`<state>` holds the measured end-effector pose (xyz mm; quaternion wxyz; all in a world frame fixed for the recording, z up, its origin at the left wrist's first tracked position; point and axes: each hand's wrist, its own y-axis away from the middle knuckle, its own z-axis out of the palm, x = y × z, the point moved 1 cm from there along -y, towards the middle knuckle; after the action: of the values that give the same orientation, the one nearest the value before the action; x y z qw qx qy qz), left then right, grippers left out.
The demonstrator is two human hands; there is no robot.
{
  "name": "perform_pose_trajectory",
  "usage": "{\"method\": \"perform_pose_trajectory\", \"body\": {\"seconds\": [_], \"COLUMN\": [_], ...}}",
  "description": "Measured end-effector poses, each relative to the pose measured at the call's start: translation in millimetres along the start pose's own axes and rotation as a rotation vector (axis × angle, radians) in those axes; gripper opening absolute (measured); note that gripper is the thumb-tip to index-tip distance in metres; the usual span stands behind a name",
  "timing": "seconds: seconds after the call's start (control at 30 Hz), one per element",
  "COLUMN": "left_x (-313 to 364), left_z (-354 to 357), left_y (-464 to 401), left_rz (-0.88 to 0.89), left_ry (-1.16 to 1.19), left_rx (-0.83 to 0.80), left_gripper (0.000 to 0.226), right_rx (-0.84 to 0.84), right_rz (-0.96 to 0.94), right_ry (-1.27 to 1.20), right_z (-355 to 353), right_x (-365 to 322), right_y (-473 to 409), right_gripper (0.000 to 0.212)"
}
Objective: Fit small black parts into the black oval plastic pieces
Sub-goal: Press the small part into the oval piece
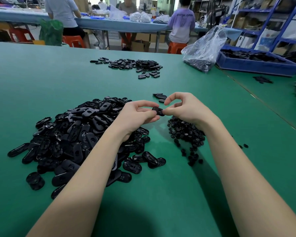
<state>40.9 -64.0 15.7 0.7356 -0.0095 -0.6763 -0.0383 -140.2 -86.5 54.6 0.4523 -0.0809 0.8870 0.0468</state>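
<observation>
Held between both hands at frame centre: one black oval piece point(158, 111), pinched by left hand point(137, 115) and right hand point(186, 108), fingers curled round it. Small part probably being pressed in; seating not visible. Lower left, large heap of ovals point(78, 137); right of centre, small black parts point(184, 132). Upper centre, smaller pile point(135, 65), perhaps finished. Plenty left.
</observation>
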Motion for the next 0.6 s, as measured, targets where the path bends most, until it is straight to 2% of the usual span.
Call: {"method": "perform_pose_trajectory", "body": {"seconds": [0.4,0.6], "left_x": [2.4,3.5], "left_z": [1.1,-0.2], "left_y": [1.7,3.2], "left_rz": [0.032,-0.025], "left_ry": [-0.007,0.112], "left_rx": [-0.002,-0.018], "left_gripper": [0.021,0.021], "right_rx": [0.090,0.095], "right_rz": [0.022,0.064], "right_ry": [0.010,-0.039], "right_z": [3.0,1.7], "right_x": [-1.3,1.7], "right_y": [-2.7,-2.3], "right_gripper": [0.022,0.034]}}
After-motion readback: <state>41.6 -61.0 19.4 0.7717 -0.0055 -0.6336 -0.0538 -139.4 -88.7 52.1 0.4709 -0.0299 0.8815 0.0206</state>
